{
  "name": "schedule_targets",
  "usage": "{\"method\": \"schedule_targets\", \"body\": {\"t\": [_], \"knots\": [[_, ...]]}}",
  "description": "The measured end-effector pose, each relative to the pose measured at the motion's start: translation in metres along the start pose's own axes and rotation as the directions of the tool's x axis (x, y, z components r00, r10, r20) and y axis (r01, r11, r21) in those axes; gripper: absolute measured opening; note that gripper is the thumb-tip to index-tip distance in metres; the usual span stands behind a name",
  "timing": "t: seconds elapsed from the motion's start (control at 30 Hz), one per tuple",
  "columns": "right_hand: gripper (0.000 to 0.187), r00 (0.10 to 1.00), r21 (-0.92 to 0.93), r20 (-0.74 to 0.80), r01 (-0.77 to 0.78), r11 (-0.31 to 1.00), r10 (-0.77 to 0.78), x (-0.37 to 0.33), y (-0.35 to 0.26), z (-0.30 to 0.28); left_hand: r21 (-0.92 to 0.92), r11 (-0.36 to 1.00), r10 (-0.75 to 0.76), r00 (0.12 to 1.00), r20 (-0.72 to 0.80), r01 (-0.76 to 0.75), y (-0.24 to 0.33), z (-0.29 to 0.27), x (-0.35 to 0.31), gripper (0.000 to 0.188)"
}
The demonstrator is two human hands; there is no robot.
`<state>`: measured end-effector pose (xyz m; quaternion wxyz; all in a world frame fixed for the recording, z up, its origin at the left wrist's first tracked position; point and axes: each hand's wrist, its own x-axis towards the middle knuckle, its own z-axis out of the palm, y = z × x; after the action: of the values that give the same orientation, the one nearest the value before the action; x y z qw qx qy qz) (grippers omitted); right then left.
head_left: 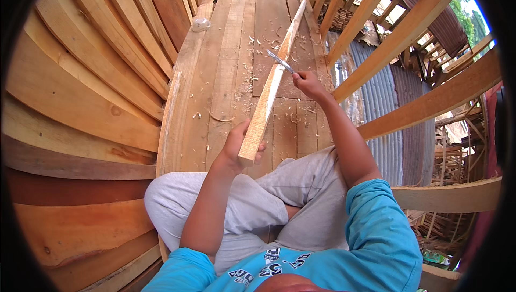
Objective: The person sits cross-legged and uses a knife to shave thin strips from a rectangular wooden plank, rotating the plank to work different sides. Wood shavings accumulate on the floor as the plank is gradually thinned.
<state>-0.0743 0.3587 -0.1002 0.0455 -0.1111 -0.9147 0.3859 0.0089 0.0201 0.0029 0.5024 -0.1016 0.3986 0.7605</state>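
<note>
A long squared wooden stick (pixel 264 108) slants away from me over the plank floor, its thick end close to my lap and its far end tapering. My left hand (pixel 236 142) is wrapped around the thick end. In my right hand (pixel 308 84) is a knife (pixel 280 61), gripped by its handle. The blade lies across the stick at about the middle of its length. Pale freshly cut wood shows on the stick around the blade.
Thin curled shavings (pixel 251 71) are scattered over the plank floor (pixel 228 50). A small clear container (pixel 201 24) stands at the far left. Wooden boards (pixel 80 109) line my left side. On the right, wooden slats (pixel 400 39) border the floor, with corrugated metal sheets (pixel 379 109) beyond them.
</note>
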Motion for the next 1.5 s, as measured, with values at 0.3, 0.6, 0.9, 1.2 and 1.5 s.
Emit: {"method": "schedule_targets", "body": {"t": [0.3, 0.6, 0.9, 1.2, 1.5], "knots": [[0.027, 0.968, -0.047, -0.189, 0.162, 0.986, -0.168, -0.029, -0.089, -0.005, -0.114, 0.993, 0.049, 0.989, 0.138, -0.034, -0.004, -0.033, 0.008, 0.042], [0.029, 0.992, 0.281, -0.124, 0.064, 0.957, -0.030, -0.007, -0.042, 0.027, -0.119, 0.993, -0.002, 0.983, 0.181, 0.024, -0.001, -0.030, 0.007, 0.044], [0.053, 0.997, 0.313, 0.061, -0.056, 0.948, 0.039, -0.013, -0.061, 0.020, -0.111, 0.993, -0.020, 0.987, 0.158, 0.038, 0.000, -0.026, 0.008, 0.043], [0.065, 0.853, 0.399, 0.437, -0.468, 0.788, 0.285, -0.016, -0.087, 0.006, -0.011, 1.000, -0.002, 1.000, 0.021, 0.003, -0.002, -0.014, 0.003, 0.052], [0.065, 0.564, 0.493, 0.825, -0.691, 0.529, -0.033, -0.013, -0.065, -0.024, -0.024, 1.000, -0.002, 0.997, 0.076, 0.004, 0.001, -0.021, 0.001, 0.056]]}}
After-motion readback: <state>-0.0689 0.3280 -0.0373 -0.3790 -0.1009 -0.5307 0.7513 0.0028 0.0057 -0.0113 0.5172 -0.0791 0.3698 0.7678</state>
